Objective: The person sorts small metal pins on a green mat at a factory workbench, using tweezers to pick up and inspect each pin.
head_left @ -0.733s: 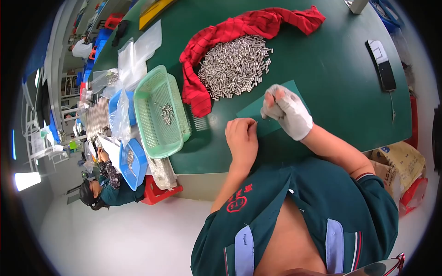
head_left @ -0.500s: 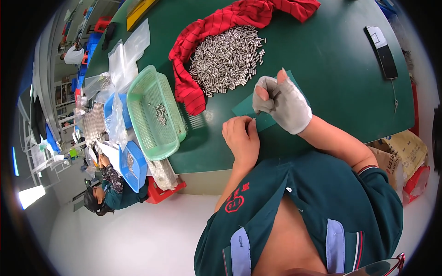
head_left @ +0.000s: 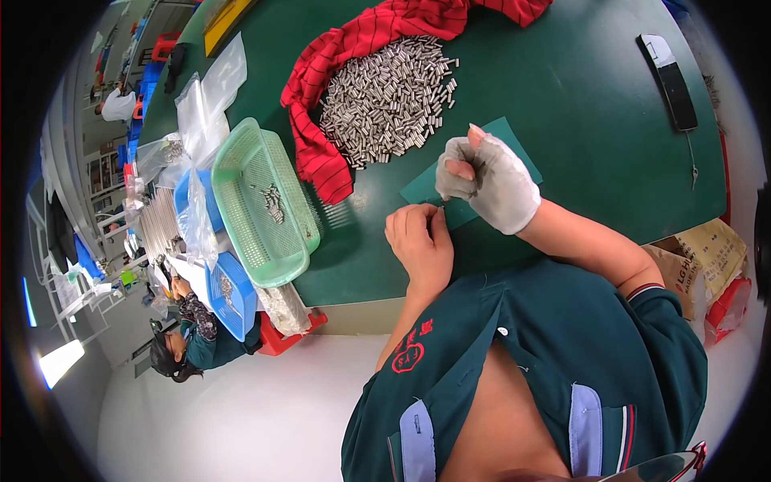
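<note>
Silvery pins (head_left: 385, 100): loose heap beyond bare left hand (head_left: 421, 241) and gloved right hand (head_left: 496, 183), both curled; pinching anything, I cannot tell. Risk: a stray reach could scatter them.

Metal pins (head_left: 385, 104): short, silvery cyls, loose heap lying every which way, a few strays on R side; well back from table's (head_left: 590, 104) near edge. Green sheet (head_left: 426, 181): thin, flat, approx. rect., set askew btwn heap & near edge, apart from heap, partly under R hand (head_left: 490, 178). Tiny dark bit by L hand's (head_left: 420, 243) fingertips, too sm. to ID.
</note>
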{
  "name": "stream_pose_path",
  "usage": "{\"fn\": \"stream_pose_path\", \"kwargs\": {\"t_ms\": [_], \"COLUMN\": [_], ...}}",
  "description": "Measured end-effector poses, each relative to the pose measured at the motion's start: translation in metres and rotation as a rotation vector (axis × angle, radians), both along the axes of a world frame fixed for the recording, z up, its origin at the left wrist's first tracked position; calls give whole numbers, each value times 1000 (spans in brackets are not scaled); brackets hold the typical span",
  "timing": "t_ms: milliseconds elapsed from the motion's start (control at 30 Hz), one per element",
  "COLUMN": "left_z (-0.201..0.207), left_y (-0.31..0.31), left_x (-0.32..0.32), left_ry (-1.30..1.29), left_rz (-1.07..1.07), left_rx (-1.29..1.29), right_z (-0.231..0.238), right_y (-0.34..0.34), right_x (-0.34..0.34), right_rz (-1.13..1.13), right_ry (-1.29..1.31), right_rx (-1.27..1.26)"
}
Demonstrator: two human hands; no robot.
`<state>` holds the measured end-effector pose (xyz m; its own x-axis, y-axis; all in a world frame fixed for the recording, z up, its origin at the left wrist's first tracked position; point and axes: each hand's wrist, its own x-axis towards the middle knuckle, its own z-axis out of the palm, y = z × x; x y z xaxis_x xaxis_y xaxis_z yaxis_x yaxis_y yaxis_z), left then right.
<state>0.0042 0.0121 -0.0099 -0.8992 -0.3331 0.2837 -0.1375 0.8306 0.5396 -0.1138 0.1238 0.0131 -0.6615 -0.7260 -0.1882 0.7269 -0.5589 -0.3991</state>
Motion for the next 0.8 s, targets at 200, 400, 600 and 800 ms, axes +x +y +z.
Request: {"fn": "stream_pose_path", "kwargs": {"t_ms": [200, 400, 600, 800], "left_z": [2, 1, 2, 2], "left_y": [1, 2, 3, 4], "left_x": [-2, -2, -2, -1], "left_ry": [12, 20, 16, 13], "left_rz": [-3, -3, -1, 7], "left_rx": [-7, -4, -6, -3], "right_z": [-2, 7, 9, 6], "right_y": [1, 0, 1, 2], "right_x": [0, 0, 1, 3], "right_rz": [18, 29, 62, 61], "right_ry": [41, 71, 132, 121], "right_rx": [-33, 56, 114, 56]}}
